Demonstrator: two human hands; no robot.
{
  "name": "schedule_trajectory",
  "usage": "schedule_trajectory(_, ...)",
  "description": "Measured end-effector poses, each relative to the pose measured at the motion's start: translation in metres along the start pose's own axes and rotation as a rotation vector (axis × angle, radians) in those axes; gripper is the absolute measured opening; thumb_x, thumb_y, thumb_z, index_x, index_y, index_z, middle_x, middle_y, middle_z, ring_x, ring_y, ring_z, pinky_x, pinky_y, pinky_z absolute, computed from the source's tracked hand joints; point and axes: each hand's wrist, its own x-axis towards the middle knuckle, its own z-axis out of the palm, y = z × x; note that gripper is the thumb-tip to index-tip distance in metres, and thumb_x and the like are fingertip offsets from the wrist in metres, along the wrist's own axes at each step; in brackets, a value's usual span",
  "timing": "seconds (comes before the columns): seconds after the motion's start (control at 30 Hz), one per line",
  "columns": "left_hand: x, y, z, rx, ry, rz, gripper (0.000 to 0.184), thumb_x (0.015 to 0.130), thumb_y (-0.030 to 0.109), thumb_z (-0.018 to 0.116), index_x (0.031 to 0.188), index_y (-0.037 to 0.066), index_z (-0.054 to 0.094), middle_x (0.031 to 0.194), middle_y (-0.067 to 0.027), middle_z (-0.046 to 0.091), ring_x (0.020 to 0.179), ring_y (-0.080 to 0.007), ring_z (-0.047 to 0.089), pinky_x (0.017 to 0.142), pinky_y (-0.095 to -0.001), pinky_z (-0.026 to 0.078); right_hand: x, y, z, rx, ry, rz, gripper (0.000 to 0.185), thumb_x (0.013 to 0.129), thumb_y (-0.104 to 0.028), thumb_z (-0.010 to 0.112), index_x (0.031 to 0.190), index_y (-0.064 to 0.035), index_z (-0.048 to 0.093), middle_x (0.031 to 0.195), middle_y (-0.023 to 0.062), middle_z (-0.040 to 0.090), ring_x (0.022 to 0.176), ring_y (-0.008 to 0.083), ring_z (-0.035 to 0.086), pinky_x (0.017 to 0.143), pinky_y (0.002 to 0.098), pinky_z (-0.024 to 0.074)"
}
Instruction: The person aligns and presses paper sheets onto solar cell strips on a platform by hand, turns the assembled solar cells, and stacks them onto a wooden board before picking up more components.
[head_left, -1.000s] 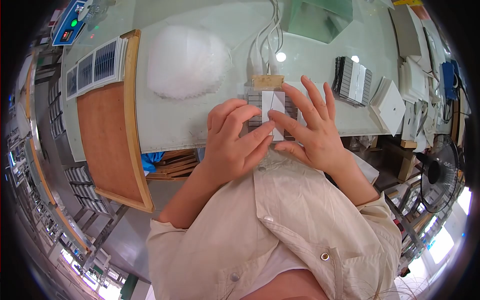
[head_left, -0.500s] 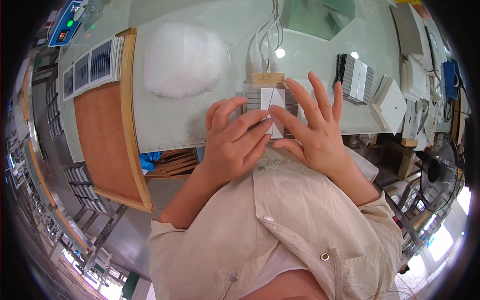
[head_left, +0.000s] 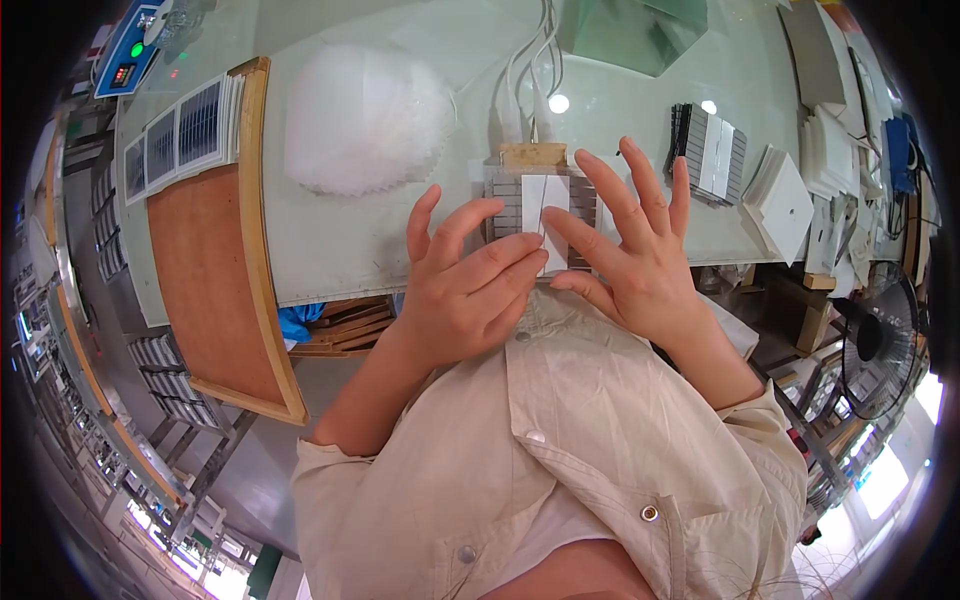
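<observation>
In front of my torso lies a flat dark grey piece with thin lines (head_left: 508, 210), with a white strip (head_left: 556, 190) over its middle. A thin dark line runs lengthwise down the white strip. My left hand (head_left: 465, 300) is at the strip's left side, two fingertips close together at the dark line and the other fingers raised apart; I see nothing held in it. My right hand (head_left: 640, 270) is spread, its index fingertip on the strip near the line and its thumb by the lower right edge. A wooden block (head_left: 533, 155) with cables sits just behind.
A white fluffy-looking pile (head_left: 365, 120) lies left of centre. A wood-edged board (head_left: 210, 280) with small solar panels (head_left: 200, 125) stands at left. A stack of similar grey pieces (head_left: 710, 155) and white plates (head_left: 780, 205) lie right. A fan (head_left: 875, 340) is at far right.
My left hand's little and ring fingers have lifted and spread outward, and its two front fingertips have shifted slightly down the strip. The right hand has barely moved.
</observation>
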Motion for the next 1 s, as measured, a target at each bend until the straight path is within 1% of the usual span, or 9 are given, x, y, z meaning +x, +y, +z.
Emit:
schedule_trajectory(0.33, 0.0053, -0.0017, -0.0044, 0.018, -0.041, 0.058, 0.013, 0.066, 0.013, 0.063, 0.079, 0.01, 0.066, 0.092, 0.0043, 0.059, 0.1, -0.0226, 0.048, 0.1, -0.0532, 0.02, -0.0028, 0.0024, 0.0009, 0.032, 0.013, -0.02, 0.045, 0.077, -0.052, 0.051, 0.105, -0.0189, 0.062, 0.132, 0.01, 0.037, 0.126, 0.0355, 0.026, 0.102, 0.0541, 0.007)
schedule_trajectory(0.4, 0.0052, -0.0016, -0.0046, 0.017, -0.044, 0.055, 0.014, 0.066, 0.013, 0.063, 0.079, 0.009, 0.066, 0.092, 0.0043, 0.059, 0.101, -0.0225, 0.048, 0.099, -0.0533, 0.02, -0.0037, 0.0029, 0.0011, 0.082, 0.008, -0.086, 0.046, 0.078, -0.052, 0.05, 0.106, -0.0186, 0.062, 0.132, 0.0105, 0.038, 0.126, 0.0364, 0.026, 0.102, 0.0541, 0.0084)
schedule_trajectory(0.73, 0.0045, -0.0015, -0.0053, 0.015, -0.062, 0.049, 0.017, 0.066, 0.014, 0.064, 0.081, 0.009, 0.066, 0.093, 0.0034, 0.058, 0.101, -0.0225, 0.048, 0.1, -0.0531, 0.019, -0.0044, 0.0053, 0.0021, 0.101, 0.001, -0.108, 0.046, 0.078, -0.053, 0.049, 0.104, -0.0171, 0.063, 0.13, 0.0098, 0.04, 0.125, 0.0364, 0.028, 0.102, 0.0547, 0.009)
schedule_trajectory(0.8, 0.0043, -0.0015, -0.0058, 0.015, -0.069, 0.048, 0.017, 0.066, 0.014, 0.064, 0.081, 0.008, 0.066, 0.093, 0.0033, 0.058, 0.101, -0.0225, 0.048, 0.1, -0.053, 0.019, -0.0046, 0.0056, 0.0023, 0.061, 0.009, -0.116, 0.046, 0.078, -0.053, 0.049, 0.102, -0.0175, 0.063, 0.13, 0.009, 0.04, 0.125, 0.036, 0.028, 0.102, 0.0554, 0.0084)
schedule_trajectory(0.87, 0.004, -0.0016, -0.0064, 0.009, -0.084, 0.053, 0.024, 0.062, 0.012, 0.066, 0.086, 0.008, 0.067, 0.097, 0.0013, 0.06, 0.103, -0.0265, 0.048, 0.098, -0.054, 0.021, -0.0049, 0.0048, 0.0021, 0.034, 0.013, -0.117, 0.045, 0.078, -0.053, 0.048, 0.102, -0.018, 0.063, 0.13, 0.0083, 0.04, 0.125, 0.0358, 0.028, 0.102, 0.0561, 0.0077)
schedule_trajectory(1.0, 0.0047, -0.0015, -0.0068, 0.009, -0.087, 0.053, 0.024, 0.062, 0.012, 0.066, 0.086, 0.008, 0.067, 0.097, 0.0015, 0.059, 0.103, -0.0265, 0.048, 0.098, -0.054, 0.021, -0.0055, 0.0047, 0.0009, -0.025, 0.017, -0.122, 0.045, 0.079, -0.054, 0.044, 0.102, -0.0201, 0.063, 0.13, 0.0056, 0.041, 0.125, 0.0347, 0.027, 0.101, 0.0581, 0.0049)
